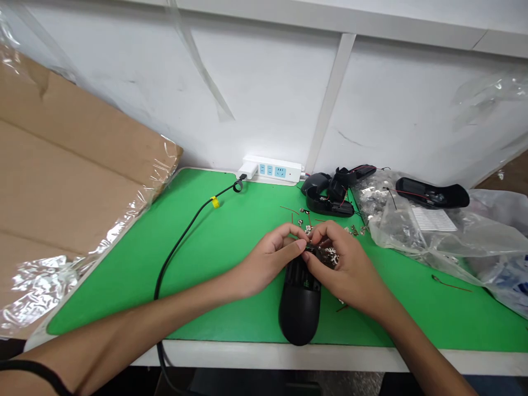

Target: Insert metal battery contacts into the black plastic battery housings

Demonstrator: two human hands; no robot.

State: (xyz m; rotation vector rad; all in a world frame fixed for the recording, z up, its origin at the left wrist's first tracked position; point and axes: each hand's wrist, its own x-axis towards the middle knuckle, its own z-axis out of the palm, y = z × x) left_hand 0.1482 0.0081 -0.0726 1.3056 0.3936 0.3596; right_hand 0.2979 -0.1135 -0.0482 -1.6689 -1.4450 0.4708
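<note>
A black rounded plastic housing (300,316) lies on the green mat close to the table's front edge, with an open compartment at its upper half. Over the far end of that compartment, my left hand (274,256) pinches with thumb and index finger. My right hand (344,264) meets it there, its thumb and fingertips closed as well. Whatever small part sits between the fingertips is hidden. Under and beside my right hand is a pile of small metal contact pieces (331,256). More of these pieces and thin red wires lie just beyond the hands.
Several black housings (330,204) with red wires are heaped at the back. Another black shell (432,193) rests on clear plastic bags (400,220) at right. A white power strip (274,169) stands by the wall; its black cable (181,236) crosses the mat. Cardboard (74,165) leans at left.
</note>
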